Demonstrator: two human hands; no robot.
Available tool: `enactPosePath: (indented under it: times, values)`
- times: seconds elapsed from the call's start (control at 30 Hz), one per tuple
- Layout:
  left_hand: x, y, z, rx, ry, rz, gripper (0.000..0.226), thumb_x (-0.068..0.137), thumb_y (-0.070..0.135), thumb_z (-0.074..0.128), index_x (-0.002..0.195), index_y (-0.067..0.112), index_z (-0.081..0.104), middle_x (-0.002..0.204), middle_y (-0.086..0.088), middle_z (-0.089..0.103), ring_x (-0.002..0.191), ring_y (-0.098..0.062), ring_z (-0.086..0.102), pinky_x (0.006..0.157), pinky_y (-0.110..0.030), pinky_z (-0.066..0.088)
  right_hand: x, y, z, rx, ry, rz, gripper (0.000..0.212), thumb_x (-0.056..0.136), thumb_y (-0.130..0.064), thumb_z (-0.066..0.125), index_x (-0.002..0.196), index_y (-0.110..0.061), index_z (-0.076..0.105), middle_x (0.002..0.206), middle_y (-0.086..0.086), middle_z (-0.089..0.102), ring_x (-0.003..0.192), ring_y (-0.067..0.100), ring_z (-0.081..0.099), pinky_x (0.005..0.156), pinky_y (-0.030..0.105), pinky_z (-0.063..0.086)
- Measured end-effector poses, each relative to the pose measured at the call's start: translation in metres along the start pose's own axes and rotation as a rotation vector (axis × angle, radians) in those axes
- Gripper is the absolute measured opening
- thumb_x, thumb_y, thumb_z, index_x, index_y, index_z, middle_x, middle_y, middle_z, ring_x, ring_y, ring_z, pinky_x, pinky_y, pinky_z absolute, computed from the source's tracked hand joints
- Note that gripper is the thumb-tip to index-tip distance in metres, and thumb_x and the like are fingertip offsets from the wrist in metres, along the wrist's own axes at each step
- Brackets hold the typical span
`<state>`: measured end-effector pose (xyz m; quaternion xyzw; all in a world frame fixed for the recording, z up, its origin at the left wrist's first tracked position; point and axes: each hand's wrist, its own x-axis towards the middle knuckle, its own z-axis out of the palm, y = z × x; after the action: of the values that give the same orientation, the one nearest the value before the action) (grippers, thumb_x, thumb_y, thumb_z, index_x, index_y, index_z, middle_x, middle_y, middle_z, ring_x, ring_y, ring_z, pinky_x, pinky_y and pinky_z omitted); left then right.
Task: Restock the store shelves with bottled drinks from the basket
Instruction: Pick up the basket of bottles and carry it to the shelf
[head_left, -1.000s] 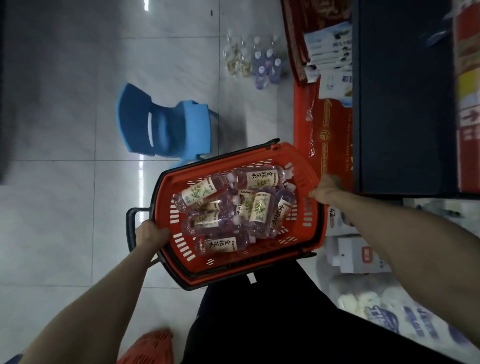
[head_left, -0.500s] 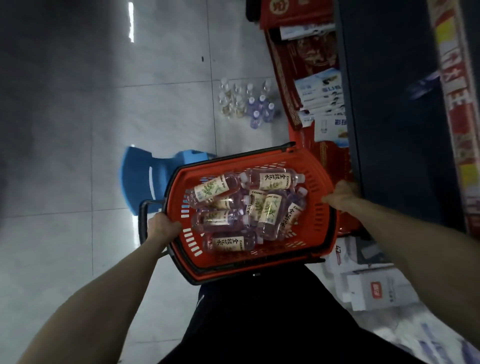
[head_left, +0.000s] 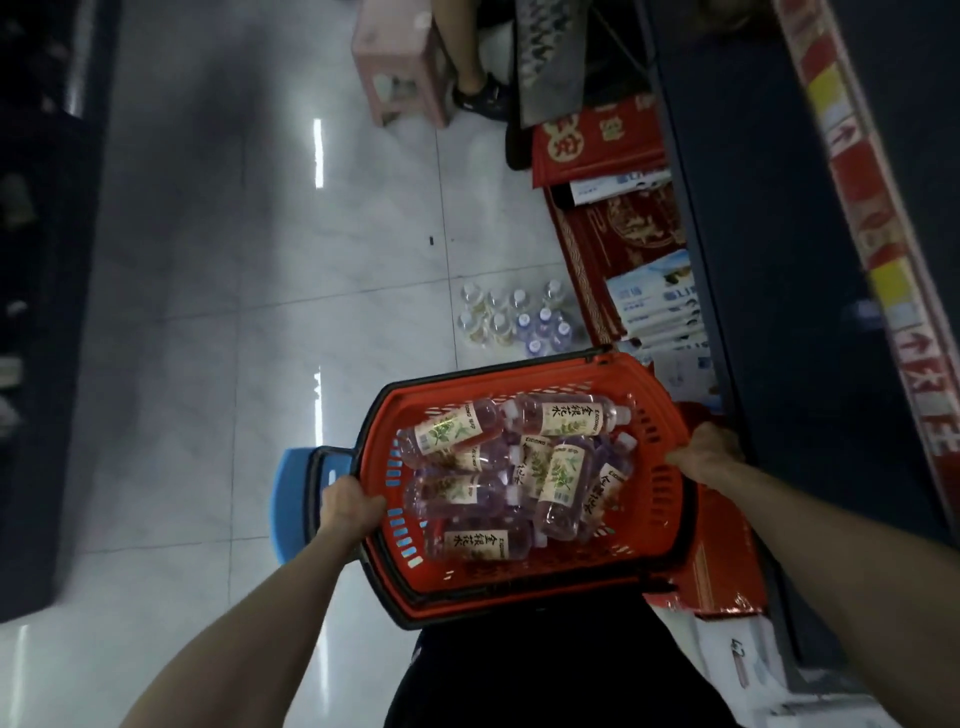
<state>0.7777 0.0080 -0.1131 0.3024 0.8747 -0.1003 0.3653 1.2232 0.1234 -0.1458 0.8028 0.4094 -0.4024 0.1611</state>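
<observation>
I carry a red plastic basket (head_left: 524, 584) with a black rim in front of my body. Several clear bottles (head_left: 558, 478) of pinkish drink with cream labels lie jumbled inside it. My left hand (head_left: 350, 506) grips the basket's left rim, fingers curled over the edge. My right hand (head_left: 704, 452) grips the right rim. A dark shelf unit (head_left: 789, 291) with a red and yellow price strip runs along the right.
Several small bottles (head_left: 514, 317) stand on the tiled floor ahead, next to red gift boxes (head_left: 602, 140) and blue-white packs (head_left: 654, 301) at the shelf's foot. A blue chair (head_left: 291, 499) sits under the basket's left side. A pink stool (head_left: 402, 67) and a person's foot (head_left: 480, 96) lie farther ahead.
I have walked forward along the aisle with the basket; the blue chair slid under the basket, the floor bottles came nearer, and the pink stool and a foot came into view.
</observation>
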Motion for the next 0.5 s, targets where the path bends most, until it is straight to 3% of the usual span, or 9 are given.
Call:
enactPosePath:
  times: [0.1, 0.2, 0.33, 0.43, 0.5]
  values:
    - [0.018, 0.039, -0.021, 0.052, 0.019, 0.024, 0.035, 0.084, 0.016, 0.067, 0.113, -0.004, 0.068, 0.109, -0.025, 0.071, 0.102, -0.04, 0.068, 0.077, -0.035, 0.051, 0.015, -0.011, -0.019, 0.033, 0.008, 0.011, 0.027, 0.081, -0.03, 0.082, 0.088, -0.01, 0.065, 0.088, 0.012, 0.066, 0.069, 0.025, 0.062, 0.063, 0.027, 0.05]
    - [0.032, 0.074, -0.038, 0.081, 0.028, 0.062, 0.031, 0.084, 0.013, 0.067, 0.11, -0.004, 0.069, 0.108, -0.025, 0.072, 0.097, -0.039, 0.067, 0.072, -0.031, 0.045, 0.025, -0.015, -0.03, 0.105, -0.008, 0.046, 0.028, 0.082, -0.031, 0.082, 0.091, -0.01, 0.066, 0.077, 0.007, 0.058, 0.063, 0.021, 0.056, 0.065, 0.028, 0.049]
    - [0.056, 0.124, -0.06, 0.141, 0.026, 0.153, 0.03, 0.085, 0.013, 0.068, 0.11, -0.005, 0.069, 0.108, -0.024, 0.072, 0.096, -0.038, 0.067, 0.071, -0.031, 0.045, 0.033, -0.02, -0.039, 0.213, 0.008, 0.108, 0.029, 0.083, -0.029, 0.081, 0.098, -0.009, 0.065, 0.081, 0.007, 0.055, 0.069, 0.023, 0.056, 0.065, 0.029, 0.049]
    - [0.088, 0.163, -0.075, 0.213, 0.006, 0.252, 0.03, 0.086, 0.013, 0.069, 0.109, -0.005, 0.069, 0.103, -0.025, 0.071, 0.098, -0.042, 0.067, 0.071, -0.032, 0.044, 0.032, -0.017, -0.037, 0.306, 0.032, 0.195, 0.032, 0.084, -0.032, 0.08, 0.101, -0.01, 0.064, 0.101, 0.013, 0.066, 0.09, 0.031, 0.065, 0.076, 0.034, 0.055]
    - [0.111, 0.189, -0.083, 0.278, -0.015, 0.335, 0.029, 0.084, 0.014, 0.07, 0.107, -0.004, 0.07, 0.094, -0.022, 0.069, 0.096, -0.042, 0.067, 0.07, -0.032, 0.044, 0.03, -0.015, -0.029, 0.355, 0.046, 0.257, 0.056, 0.08, -0.047, 0.081, 0.114, -0.005, 0.066, 0.117, 0.017, 0.067, 0.106, 0.035, 0.067, 0.082, 0.033, 0.054]
